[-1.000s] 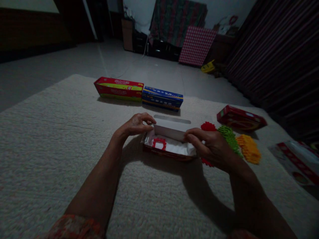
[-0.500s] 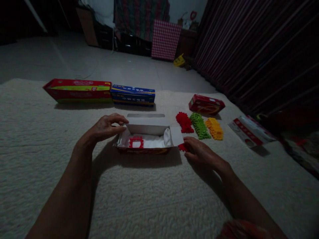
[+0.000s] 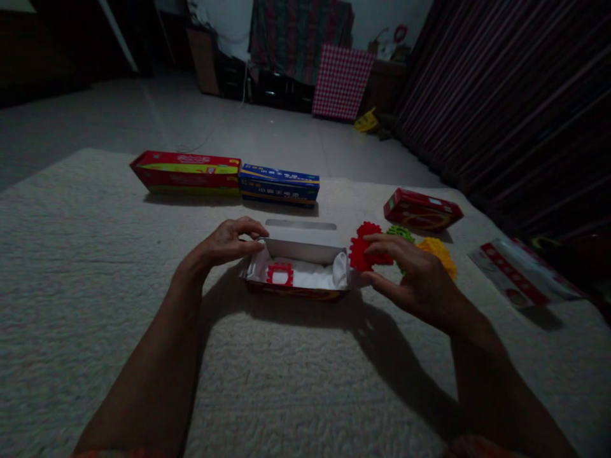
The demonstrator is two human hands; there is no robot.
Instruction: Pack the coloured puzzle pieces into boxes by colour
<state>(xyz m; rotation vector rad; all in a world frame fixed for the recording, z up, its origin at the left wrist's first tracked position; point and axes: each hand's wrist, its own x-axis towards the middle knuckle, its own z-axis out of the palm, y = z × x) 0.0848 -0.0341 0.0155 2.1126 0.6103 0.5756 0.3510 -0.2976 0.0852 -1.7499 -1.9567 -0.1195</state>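
An open box (image 3: 298, 294) with a white lining lies at the middle, its flap standing out at the far side. Inside, toward its left end, rests a red toothed piece (image 3: 279, 274). My left hand (image 3: 229, 243) grips the box's left end between thumb and fingers. Right of the box, my right hand (image 3: 413, 277) holds another red toothed piece (image 3: 359, 256) raised between thumb and fingers. Behind that hand, partly hidden, are green pieces (image 3: 400, 233) and yellow pieces (image 3: 440, 253). Whether more red pieces lie behind the held one, I cannot tell.
Beyond the open box stand a red and green box (image 3: 191, 173) and a blue box (image 3: 279, 186), end to end. A red box (image 3: 422, 210) is at the back right, and a white and red package (image 3: 522, 270) lies farther right on the pale quilted cover (image 3: 286, 381).
My right hand has lifted a red piece that was low beside the box's right end. The view has shifted, so the scene appears farther right. My left hand stays on the box.
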